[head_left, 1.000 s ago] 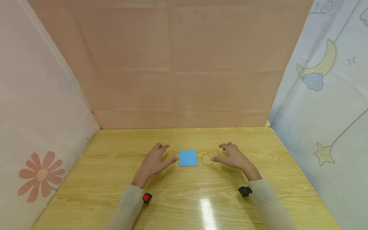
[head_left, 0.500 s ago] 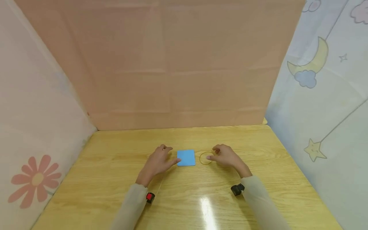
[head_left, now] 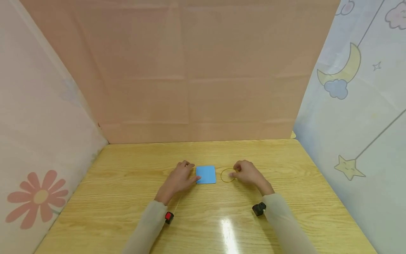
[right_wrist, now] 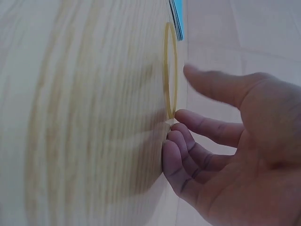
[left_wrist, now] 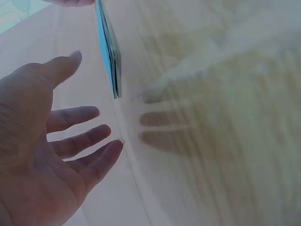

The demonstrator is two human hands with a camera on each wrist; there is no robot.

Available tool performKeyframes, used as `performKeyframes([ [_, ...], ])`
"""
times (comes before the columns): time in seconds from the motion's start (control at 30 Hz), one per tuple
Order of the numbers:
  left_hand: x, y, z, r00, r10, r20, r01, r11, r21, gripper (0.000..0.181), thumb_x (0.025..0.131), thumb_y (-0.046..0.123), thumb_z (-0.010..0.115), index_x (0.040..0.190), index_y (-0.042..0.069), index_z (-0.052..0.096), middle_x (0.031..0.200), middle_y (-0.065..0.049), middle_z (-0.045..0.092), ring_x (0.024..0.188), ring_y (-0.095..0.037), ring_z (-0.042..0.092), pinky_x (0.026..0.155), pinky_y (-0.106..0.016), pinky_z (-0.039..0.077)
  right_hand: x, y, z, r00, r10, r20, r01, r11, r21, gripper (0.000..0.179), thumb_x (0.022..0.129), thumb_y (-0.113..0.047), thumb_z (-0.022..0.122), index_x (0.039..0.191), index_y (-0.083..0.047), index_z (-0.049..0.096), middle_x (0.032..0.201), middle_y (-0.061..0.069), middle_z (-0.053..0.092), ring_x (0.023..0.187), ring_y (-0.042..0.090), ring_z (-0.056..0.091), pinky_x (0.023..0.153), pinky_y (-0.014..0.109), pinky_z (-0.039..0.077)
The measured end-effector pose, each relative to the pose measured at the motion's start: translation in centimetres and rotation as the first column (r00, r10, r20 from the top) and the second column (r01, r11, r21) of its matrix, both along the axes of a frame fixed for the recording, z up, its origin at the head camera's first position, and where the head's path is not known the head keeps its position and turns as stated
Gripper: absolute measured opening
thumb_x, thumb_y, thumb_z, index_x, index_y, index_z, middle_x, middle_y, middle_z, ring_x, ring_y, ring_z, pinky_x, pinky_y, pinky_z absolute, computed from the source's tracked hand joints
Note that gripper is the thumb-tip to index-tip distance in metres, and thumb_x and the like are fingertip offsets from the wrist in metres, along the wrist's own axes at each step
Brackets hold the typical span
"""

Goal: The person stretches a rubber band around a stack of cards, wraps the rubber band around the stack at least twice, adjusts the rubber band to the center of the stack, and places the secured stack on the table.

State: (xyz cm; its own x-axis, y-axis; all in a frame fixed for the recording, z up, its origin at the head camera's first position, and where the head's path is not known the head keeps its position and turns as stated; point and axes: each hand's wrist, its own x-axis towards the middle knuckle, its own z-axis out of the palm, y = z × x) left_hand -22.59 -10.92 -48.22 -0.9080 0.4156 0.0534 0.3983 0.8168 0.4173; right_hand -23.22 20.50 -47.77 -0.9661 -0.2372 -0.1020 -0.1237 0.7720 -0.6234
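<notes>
A thin blue square stack (head_left: 207, 173) lies on the wooden table, its layered edge (left_wrist: 109, 54) showing in the left wrist view. To its right is a yellow rubber band (head_left: 221, 175), lying flat in a loose ring. My left hand (head_left: 178, 177) is at the stack's left side, fingers spread and relaxed, thumb apart from the stack in the left wrist view. Beside the band, my right hand (head_left: 250, 173) has its fingertips (right_wrist: 181, 115) low at the tabletop, the index tip at the band's near end. Its thumb stays raised, and nothing is gripped.
The wood-grain table (head_left: 127, 183) ends at a pinkish-brown backdrop (head_left: 190, 88). Pale printed curtains (head_left: 364, 116) border the left and right sides. A small black camera (head_left: 259, 209) sits at the right wrist, another with a red patch (head_left: 169, 217) at the left.
Both hands have moved inward, the left towards the blue stack and the right towards the rubber band. The right fingers have lowered and curled more. Stack and band lie as before; the head view shifted slightly.
</notes>
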Motion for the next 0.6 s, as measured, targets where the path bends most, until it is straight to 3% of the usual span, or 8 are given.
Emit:
performKeyframes([
  [0.37, -0.35, 0.62, -0.24, 0.999, -0.041, 0.02, 0.042, 0.998, -0.051, 0.07, 0.103, 0.049, 0.066, 0.151, 0.001, 0.053, 0.156, -0.02, 0.053, 0.145, -0.039, 0.051, 0.117, -0.055, 0.049, 0.43, -0.49, 0.37, 1.0, -0.021, 0.009, 0.022, 0.999, -0.03, 0.014, 0.097, -0.008, 0.073, 0.105, 0.003, 0.07, 0.099, 0.013, 0.069, 0.088, 0.022, 0.063, 0.08, 0.041, 0.056],
  [0.6, -0.6, 0.86, 0.21, 0.994, -0.052, 0.095, 0.057, 0.997, -0.05, 0.078, 0.102, 0.051, 0.066, 0.157, 0.0, 0.044, 0.166, -0.021, 0.041, 0.155, -0.04, 0.04, 0.123, -0.055, 0.041, 0.34, -0.56, 0.45, 0.999, -0.043, 0.01, 0.043, 0.999, -0.025, 0.008, 0.097, -0.007, 0.072, 0.099, 0.001, 0.072, 0.096, 0.012, 0.071, 0.083, 0.021, 0.062, 0.075, 0.038, 0.055],
])
